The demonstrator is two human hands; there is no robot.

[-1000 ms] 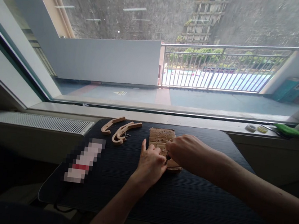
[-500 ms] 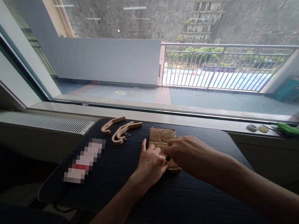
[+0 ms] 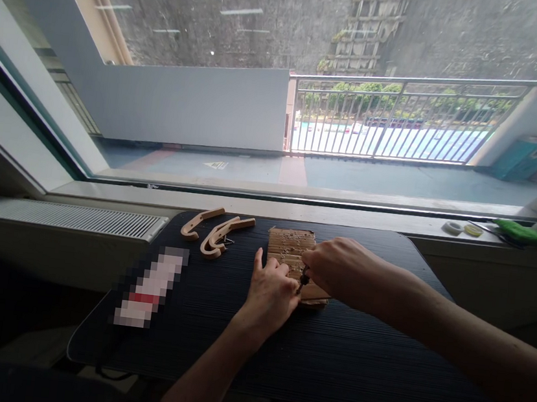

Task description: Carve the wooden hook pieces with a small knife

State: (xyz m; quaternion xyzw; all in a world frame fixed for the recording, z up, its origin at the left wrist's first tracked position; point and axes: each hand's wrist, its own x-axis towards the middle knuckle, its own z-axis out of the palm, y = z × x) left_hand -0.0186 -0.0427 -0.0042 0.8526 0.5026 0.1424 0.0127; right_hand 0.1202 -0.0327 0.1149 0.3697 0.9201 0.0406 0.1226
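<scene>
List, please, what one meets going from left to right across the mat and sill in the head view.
A blurred white-and-red strip, wooden hooks, left hand, right hand with a small dark tool, tape rolls, green object.

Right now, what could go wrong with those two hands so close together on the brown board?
The small dark tool in the right hand points close to the left hand; a slip might jab it. The flat brown board could also slide on the black ribbed mat.
</scene>
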